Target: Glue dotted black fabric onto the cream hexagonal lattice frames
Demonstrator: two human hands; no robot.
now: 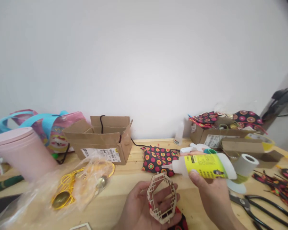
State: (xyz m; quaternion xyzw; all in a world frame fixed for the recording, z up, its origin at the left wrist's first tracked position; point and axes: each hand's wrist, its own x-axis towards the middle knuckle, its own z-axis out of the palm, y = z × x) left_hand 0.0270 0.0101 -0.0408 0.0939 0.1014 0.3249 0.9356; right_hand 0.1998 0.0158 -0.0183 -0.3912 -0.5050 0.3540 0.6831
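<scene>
My left hand point(136, 204) is palm up and holds an eight-sided wooden lattice frame point(149, 191), thumb at its left edge and fingers behind it. In my right hand point(213, 195) is a white squeeze bottle with a yellow label point(204, 166), apparently glue. The bottle lies nearly level, and its thin nozzle points left, just above the frame's upper right side. I cannot tell whether anything comes out of the tip. A dark patterned cloth pouch point(156, 156) lies behind both hands. More patterned cloth point(182, 222) shows partly beneath my left hand.
An open cardboard box point(103, 143) stands back left, near a pink cup point(26, 153) and a plastic bag with yellow cord point(86, 179). Right of my hands lie black-handled scissors point(252, 207) and a white roll point(246, 166). A filled box point(206, 137) stands behind, near a small bottle point(179, 135).
</scene>
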